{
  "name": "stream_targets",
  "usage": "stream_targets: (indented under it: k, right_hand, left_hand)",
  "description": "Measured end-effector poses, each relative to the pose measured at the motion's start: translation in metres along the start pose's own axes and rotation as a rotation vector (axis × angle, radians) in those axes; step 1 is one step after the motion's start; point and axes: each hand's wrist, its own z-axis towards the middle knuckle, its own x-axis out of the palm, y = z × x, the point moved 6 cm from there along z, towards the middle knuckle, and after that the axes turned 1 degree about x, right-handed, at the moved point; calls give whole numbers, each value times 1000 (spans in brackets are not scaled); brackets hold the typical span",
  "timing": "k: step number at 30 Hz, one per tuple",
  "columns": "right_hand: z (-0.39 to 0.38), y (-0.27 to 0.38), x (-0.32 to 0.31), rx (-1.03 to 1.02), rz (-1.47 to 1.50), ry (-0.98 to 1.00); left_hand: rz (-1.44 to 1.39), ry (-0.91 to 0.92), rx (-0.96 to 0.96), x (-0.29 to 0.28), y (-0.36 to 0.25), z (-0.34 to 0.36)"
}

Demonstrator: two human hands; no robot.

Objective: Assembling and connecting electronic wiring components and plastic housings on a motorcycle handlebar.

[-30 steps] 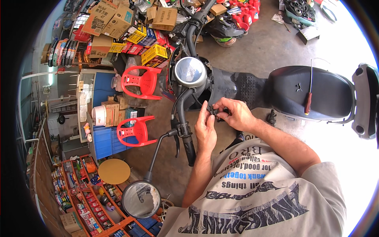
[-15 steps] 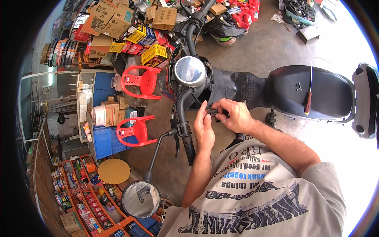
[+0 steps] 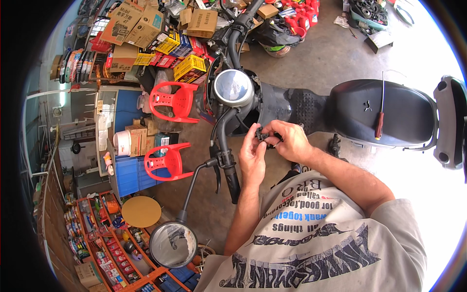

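Note:
Both hands meet beside the handlebar stem of a motor scooter. Between the fingertips of my left hand (image 3: 252, 162) and my right hand (image 3: 293, 143) is a small black part (image 3: 262, 135); its exact kind is too small to make out. My left hand pinches it from the handlebar side, while my right fingers close on it from the seat side. Close by are the black handlebar (image 3: 224, 138) and the round gauge (image 3: 233, 87). A screwdriver (image 3: 379, 125) with a dark red handle lies across the black seat (image 3: 352, 109).
A round mirror (image 3: 173, 245) sticks out near my left forearm. Two red plastic chairs (image 3: 176, 102) stand beyond the scooter's front. Stacked cartons (image 3: 202, 23) fill the far left, near red bottles (image 3: 302, 17). Orange-edged shelving (image 3: 116, 258) holds small packages.
My fingers have shifted slightly on the small black part, and my left thumb has moved up nearer to it. The part looks turned a little. The screwdriver stays on the seat.

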Motion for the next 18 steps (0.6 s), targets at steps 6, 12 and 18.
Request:
stream_targets:
  k: [6,12,18]
  right_hand:
    - [1,-4,1,6,11,6]
    - [2,-5,1,-8,-58,23]
    - [4,-9,2,17,-100,43]
  left_hand:
    - [114,-80,29,-6,8,1]
    - [446,-94,46,-5,3,5]
    - [595,-93,125,2,-17,6]
